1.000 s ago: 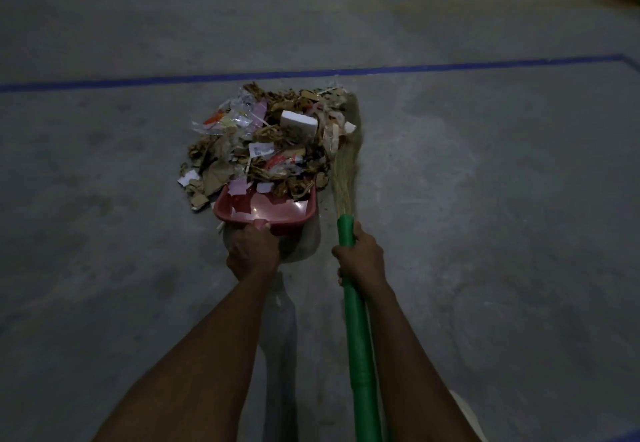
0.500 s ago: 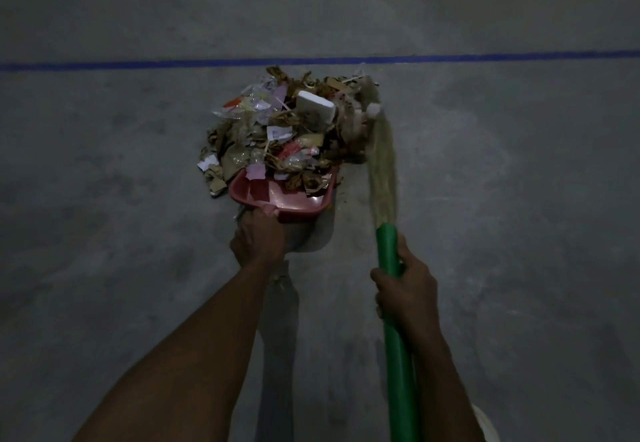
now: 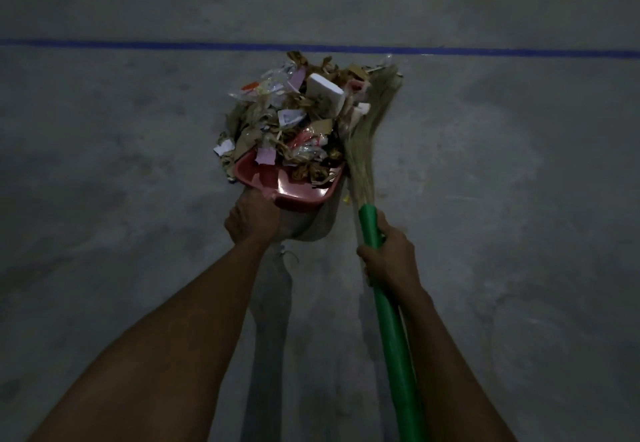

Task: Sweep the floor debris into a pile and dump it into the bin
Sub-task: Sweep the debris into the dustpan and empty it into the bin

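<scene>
The rough grey concrete floor [image 3: 138, 171] carries a thin blue line [image 3: 138, 43]. A broom [image 3: 391, 320] with a smooth green handle lays its straw bristles against the right side of the debris pile [image 3: 294, 119]. This torn cardboard, paper and crinkled plastic lies partly in a red plastic dustpan [image 3: 298, 190]. The right hand [image 3: 388, 258] has its fingers wrapped round the handle, and the left hand [image 3: 252, 220] grips the dustpan's rear.
</scene>
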`<control>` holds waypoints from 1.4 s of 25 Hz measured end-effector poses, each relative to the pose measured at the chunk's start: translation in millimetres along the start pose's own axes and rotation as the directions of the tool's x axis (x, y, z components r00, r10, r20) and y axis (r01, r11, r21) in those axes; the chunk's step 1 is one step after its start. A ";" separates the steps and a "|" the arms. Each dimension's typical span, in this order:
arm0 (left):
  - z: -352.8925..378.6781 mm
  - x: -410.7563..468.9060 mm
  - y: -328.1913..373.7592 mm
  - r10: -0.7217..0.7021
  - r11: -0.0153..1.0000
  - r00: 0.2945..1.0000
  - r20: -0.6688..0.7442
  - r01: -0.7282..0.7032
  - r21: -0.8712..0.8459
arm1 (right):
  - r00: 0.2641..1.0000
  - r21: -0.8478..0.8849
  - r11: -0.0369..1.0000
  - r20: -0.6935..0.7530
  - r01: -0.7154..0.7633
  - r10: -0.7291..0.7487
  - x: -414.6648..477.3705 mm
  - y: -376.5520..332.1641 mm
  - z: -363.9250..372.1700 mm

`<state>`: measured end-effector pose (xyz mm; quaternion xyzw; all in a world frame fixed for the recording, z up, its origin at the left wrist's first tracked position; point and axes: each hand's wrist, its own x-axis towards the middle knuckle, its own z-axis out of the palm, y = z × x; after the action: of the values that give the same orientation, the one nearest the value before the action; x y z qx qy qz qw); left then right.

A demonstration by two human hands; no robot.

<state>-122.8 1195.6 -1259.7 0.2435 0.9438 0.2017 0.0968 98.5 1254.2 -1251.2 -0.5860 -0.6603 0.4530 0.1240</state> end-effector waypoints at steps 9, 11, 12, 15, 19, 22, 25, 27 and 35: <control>-16.6 34.1 -21.1 0.034 0.993 0.998 0.045 -0.039 0.115 | 0.991 0.061 0.997 0.124 0.038 -0.045 -105.7 3.8 39.8; -21.4 38.1 -19.9 0.067 0.977 0.993 0.094 -0.084 0.193 | 0.998 0.117 0.993 0.066 -0.024 0.016 -123.8 11.4 28.9; -24.3 41.0 -18.3 0.083 0.965 0.989 0.124 -0.111 0.237 | 0.999 0.132 0.990 0.024 -0.051 0.048 -131.8 14.6 20.3; -30.9 44.9 -10.9 0.102 0.931 0.980 0.169 -0.154 0.330 | 0.993 0.161 0.984 -0.082 -0.072 0.086 -144.5 17.8 -3.5; -20.6 36.4 -8.7 0.071 0.956 0.993 0.099 -0.096 0.276 | 0.984 0.124 0.992 -0.165 -0.040 0.061 -140.0 20.6 -15.8; -14.4 35.1 -12.5 0.064 0.972 0.996 0.054 -0.075 0.224 | 0.979 0.106 0.994 -0.200 -0.014 0.035 -129.7 16.9 -24.6; -13.2 39.4 -15.3 0.052 0.974 0.998 0.037 -0.059 0.220 | 0.981 0.101 0.994 -0.192 0.028 -0.008 -87.9 7.4 -36.2; -11.9 43.2 -17.4 0.027 0.968 0.999 0.032 -0.034 0.247 | 0.981 0.059 0.996 -0.185 0.065 -0.053 -39.8 0.1 -40.6; -5.3 64.9 -31.5 -0.030 0.948 0.999 -0.041 0.041 0.316 | 0.997 -0.011 0.998 0.034 0.069 -0.069 93.5 -39.0 -18.3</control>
<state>-193.5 1200.9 -1273.9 0.2351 0.9697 0.0502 0.0431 59.0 1349.2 -1246.3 -0.5559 -0.6847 0.4544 0.1250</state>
